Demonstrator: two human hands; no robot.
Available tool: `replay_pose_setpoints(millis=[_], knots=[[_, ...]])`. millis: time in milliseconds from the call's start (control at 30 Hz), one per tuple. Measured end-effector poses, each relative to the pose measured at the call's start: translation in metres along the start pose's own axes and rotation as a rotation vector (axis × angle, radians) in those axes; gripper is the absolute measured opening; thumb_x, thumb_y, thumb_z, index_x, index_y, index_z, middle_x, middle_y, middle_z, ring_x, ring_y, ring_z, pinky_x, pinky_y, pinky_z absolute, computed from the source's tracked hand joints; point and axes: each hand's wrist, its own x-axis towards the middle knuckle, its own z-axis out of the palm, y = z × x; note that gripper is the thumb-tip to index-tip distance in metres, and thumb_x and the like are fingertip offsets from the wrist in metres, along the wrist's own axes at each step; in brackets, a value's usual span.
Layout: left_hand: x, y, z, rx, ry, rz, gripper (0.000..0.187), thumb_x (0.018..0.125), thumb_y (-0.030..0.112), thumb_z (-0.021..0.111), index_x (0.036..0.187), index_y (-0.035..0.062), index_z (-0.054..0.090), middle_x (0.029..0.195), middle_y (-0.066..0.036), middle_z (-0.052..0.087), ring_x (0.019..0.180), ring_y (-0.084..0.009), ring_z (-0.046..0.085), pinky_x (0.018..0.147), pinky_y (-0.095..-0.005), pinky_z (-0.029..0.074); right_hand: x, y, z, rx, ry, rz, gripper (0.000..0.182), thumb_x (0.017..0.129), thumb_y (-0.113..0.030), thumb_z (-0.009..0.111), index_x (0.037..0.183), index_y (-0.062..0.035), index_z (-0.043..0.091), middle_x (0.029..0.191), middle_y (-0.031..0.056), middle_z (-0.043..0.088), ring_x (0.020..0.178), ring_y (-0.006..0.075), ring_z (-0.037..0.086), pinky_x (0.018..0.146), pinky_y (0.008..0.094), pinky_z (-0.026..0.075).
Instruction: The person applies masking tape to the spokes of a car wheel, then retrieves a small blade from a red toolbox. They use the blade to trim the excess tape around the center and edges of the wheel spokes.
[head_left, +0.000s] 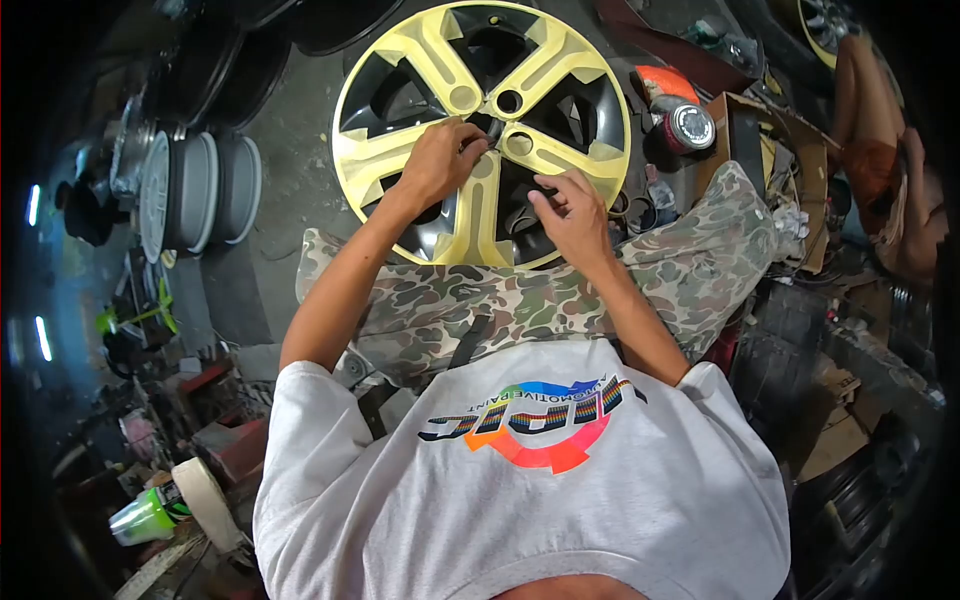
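A large wheel rim (480, 215) with pale yellow spokes and black recesses lies in front of me, close to my camouflage-covered lap. My left hand (440, 160) is at the rim's centre, its fingers bent together by the hub hole; whatever they may hold is too small to make out. Over the lower right spoke is my right hand (573, 213), with thumb and fingers apart and nothing visible between them. Pale tape or film covers parts of the spoke faces.
Grey wheels (190, 190) stand at the left, with black rims behind. To the right are a can (690, 128), an orange item (665, 82) and a cardboard box (735, 140). Another person's bare limbs (880, 170) show at the far right. A green-tinted cup (142, 517) is at lower left.
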Motion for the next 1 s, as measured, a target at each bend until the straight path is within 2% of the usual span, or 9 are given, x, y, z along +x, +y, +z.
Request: replay_pose_setpoints(millis=[133,333,633,867,1000], knots=[[0.016,0.011,0.001,0.037,-0.126,0.011,0.019,0.09,0.014,0.068,0.103,0.0004,0.073,0.097,-0.016,0.07,0.08,-0.033,0.069,0.074,-0.0399,0.053,0.0,0.003,-0.011,-0.017,0.054,0.016,0.023,0.087,-0.012,0.072,0.105,0.0019,0.07,0.095,0.0121,0.064,0.068,0.0213,0.066,0.063,0.0316,0.053],[0.03,0.015,-0.001,0.143,-0.138,0.148,0.02,0.089,0.012,0.069,0.106,0.0014,0.072,0.098,-0.015,0.069,0.084,-0.0351,0.069,0.076,-0.0419,0.054,-0.002,0.007,-0.011,0.034,0.065,-0.014,0.021,0.087,-0.011,0.071,0.104,0.0014,0.07,0.094,0.0121,0.065,0.068,0.0221,0.065,0.065,0.0329,0.053],[0.035,0.01,-0.005,0.209,-0.187,0.195,0.02,0.086,0.007,0.069,0.105,0.0009,0.072,0.096,-0.017,0.067,0.084,-0.0372,0.067,0.075,-0.0435,0.053,-0.003,0.011,-0.011,0.07,0.045,0.01,0.018,0.086,-0.009,0.069,0.101,0.0007,0.07,0.092,0.0133,0.066,0.082,0.0284,0.067,0.065,0.0351,0.053],[0.035,0.016,-0.003,0.125,-0.165,0.222,0.018,0.085,0.004,0.069,0.102,0.0002,0.072,0.093,-0.016,0.066,0.084,-0.0376,0.066,0.074,-0.0442,0.052,-0.002,0.012,-0.01,0.046,0.045,-0.012,0.018,0.086,-0.009,0.069,0.101,0.0008,0.07,0.092,0.0137,0.066,0.083,0.0291,0.067,0.069,0.0363,0.053],[0.037,0.014,-0.003,0.206,-0.201,0.226,0.017,0.085,0.004,0.068,0.101,-0.0002,0.071,0.092,-0.016,0.066,0.083,-0.0378,0.065,0.074,-0.0449,0.051,-0.001,0.01,-0.011,0.045,0.016,0.016,0.017,0.086,-0.009,0.068,0.1,0.0013,0.07,0.092,0.0143,0.066,0.083,0.0301,0.068,0.071,0.0372,0.053]])
